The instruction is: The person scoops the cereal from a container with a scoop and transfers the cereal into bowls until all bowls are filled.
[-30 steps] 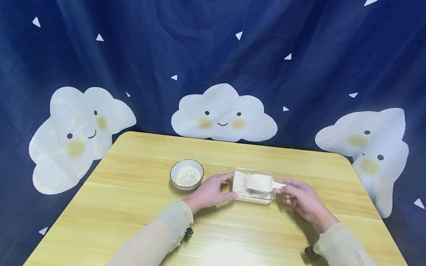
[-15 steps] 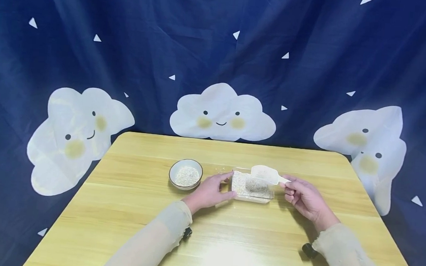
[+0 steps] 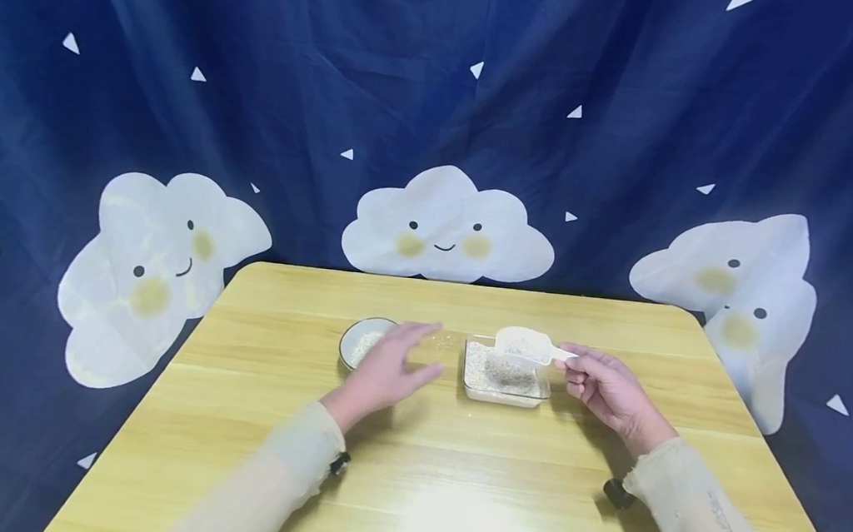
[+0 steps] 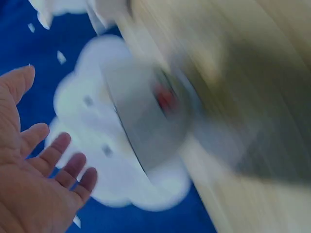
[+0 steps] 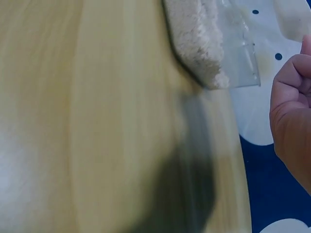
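My right hand (image 3: 606, 389) pinches the handle of a white scoop (image 3: 525, 346), which carries pale, oat-like flakes above a clear rectangular container (image 3: 506, 400). More of the flakes fill the container; its clear wall (image 5: 245, 63) shows in the right wrist view beside my curled right fingers (image 5: 291, 82). My left hand (image 3: 386, 371) is off the container, fingers spread and holding nothing. In the head view it overlaps the front of a dark-rimmed bowl (image 3: 350, 343) with flakes inside. The left wrist view shows this bowl (image 4: 146, 121) blurred, to the right of my fingers.
A few spilled flakes (image 3: 446, 341) lie on the wooden table (image 3: 528, 499) between bowl and container. Behind the table's far edge hangs a blue curtain (image 3: 295, 122) printed with clouds.
My left hand has let go of the container's left side and moved left to the bowl. The scoop has risen from the flakes, tilted up with a load in it.
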Demonstrator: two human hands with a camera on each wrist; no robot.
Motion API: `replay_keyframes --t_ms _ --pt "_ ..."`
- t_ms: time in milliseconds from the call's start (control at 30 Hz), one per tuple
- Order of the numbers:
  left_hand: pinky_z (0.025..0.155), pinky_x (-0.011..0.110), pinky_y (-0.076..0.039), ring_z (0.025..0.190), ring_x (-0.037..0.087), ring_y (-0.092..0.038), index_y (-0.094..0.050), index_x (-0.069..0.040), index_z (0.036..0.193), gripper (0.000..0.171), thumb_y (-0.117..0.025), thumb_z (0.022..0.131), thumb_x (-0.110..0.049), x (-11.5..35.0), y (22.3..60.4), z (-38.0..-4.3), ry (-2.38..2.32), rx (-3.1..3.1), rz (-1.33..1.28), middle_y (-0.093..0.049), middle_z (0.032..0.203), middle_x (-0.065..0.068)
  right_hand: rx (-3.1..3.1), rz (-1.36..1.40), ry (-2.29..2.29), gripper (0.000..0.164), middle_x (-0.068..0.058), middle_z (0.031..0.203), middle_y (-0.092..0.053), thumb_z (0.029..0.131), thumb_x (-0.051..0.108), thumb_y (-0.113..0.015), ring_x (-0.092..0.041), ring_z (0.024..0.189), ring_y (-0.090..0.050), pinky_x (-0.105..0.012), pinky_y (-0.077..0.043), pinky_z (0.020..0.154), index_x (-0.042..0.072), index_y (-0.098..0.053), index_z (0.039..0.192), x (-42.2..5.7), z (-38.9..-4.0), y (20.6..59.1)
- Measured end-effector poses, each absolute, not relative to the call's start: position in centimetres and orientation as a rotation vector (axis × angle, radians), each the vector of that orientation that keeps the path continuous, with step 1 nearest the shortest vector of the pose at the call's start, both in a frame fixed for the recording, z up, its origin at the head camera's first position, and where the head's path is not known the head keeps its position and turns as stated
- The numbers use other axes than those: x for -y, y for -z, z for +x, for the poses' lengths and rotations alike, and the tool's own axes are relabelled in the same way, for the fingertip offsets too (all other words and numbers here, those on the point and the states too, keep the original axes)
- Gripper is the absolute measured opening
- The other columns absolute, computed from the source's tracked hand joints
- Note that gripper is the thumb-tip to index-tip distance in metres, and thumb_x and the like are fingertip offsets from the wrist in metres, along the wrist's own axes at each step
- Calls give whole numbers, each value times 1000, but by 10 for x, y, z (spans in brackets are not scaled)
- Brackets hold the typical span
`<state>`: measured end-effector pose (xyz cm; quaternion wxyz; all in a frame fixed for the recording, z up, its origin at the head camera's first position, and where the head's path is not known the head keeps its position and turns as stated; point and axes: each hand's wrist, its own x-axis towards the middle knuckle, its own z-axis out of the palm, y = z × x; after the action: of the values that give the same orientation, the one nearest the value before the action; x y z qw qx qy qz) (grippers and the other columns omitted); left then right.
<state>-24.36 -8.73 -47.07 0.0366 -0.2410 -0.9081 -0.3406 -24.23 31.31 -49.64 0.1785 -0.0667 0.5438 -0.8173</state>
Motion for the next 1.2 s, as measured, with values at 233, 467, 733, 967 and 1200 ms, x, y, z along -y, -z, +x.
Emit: replay_keyframes --t_ms 233,467,733,967,1200 --pt "126 65 -31 150 43 -45 -48 -13 161 87 -80 91 -53 175 490 -256 839 2824 -457 -53 163 16 -1619 -180 2263 30 3 97 -81 108 -2 -44 -3 69 -49 -15 -43 62 12 -65 125 -292 -253 481" --pt "123 73 -30 149 47 -49 -46 -14 163 94 -75 90 -66 192 512 -254 787 2926 -422 -54 161 20 -1667 -163 2212 27 1 93 -81 106 -2 -50 -2 69 -51 -14 -42 59 11 -66 124 -240 -271 468" --pt "124 74 -26 149 45 -50 -46 -13 163 94 -75 89 -65 187 512 -253 786 2951 -376 -55 161 19 -1881 -111 2084 41 2 86 -80 99 0 -60 -6 68 -55 -17 -43 57 -8 -60 139 -177 -284 462" --pt "124 74 -23 149 41 -52 -46 -15 163 98 -75 87 -70 183 511 -255 751 2952 -378 -56 161 15 -2223 -170 1836 40 5 71 -68 90 7 -69 -10 63 -51 -23 -46 59 -1 -72 130 -134 -280 452" --pt "125 74 -20 149 40 -51 -47 -18 162 101 -79 83 -71 185 512 -256 786 2943 -362 -56 161 13 -2449 -267 1620 36 8 57 -48 91 17 -74 -9 49 -41 -22 -37 46 10 -77 126 -117 -275 439"
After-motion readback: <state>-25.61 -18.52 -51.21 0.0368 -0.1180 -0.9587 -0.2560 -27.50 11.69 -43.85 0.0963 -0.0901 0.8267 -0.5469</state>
